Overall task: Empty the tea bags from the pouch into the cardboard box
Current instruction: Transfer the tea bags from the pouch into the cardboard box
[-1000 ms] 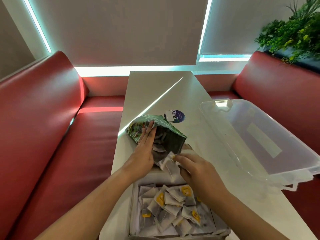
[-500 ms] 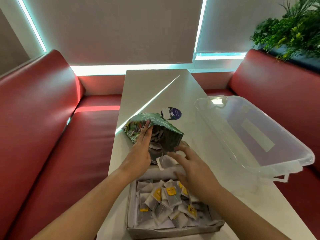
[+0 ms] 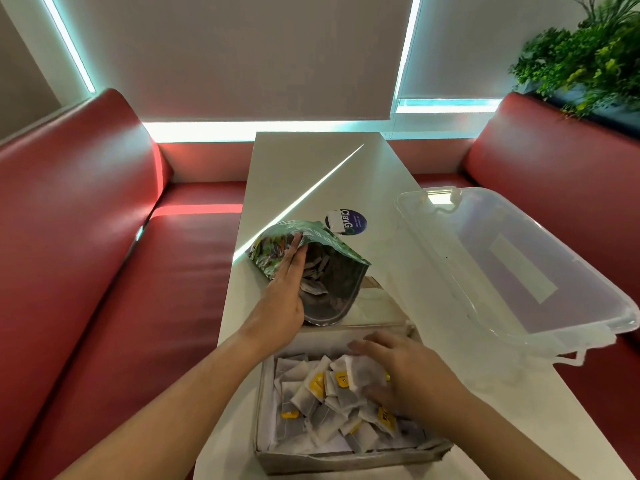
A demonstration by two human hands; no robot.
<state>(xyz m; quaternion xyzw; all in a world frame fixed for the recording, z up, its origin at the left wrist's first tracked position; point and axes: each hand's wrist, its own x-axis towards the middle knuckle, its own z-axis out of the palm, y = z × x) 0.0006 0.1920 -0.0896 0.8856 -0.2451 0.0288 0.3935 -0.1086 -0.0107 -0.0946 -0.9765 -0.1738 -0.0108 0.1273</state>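
Observation:
A green foil pouch (image 3: 332, 258) lies on the white table (image 3: 311, 174) with its open mouth facing the cardboard box (image 3: 346, 457). Several tea bags show inside the pouch's dark interior. My left hand (image 3: 282, 299) grips the pouch's left edge and holds the mouth open. The box sits at the near table edge and holds a heap of tea bags (image 3: 322, 403) with yellow tags. My right hand (image 3: 398, 368) is low over the box's right side, fingers closed around a tea bag (image 3: 363, 374).
A clear plastic tub (image 3: 519, 271) stands at the right, overhanging the table edge. A round dark sticker (image 3: 346, 221) lies behind the pouch. Red bench seats (image 3: 104, 271) flank the table on both sides. A green plant (image 3: 588, 53) is at the upper right.
My right hand has pulled back from the pouch's mouth to the box, carrying a tea bag down onto the heap. The left hand has stayed on the pouch.

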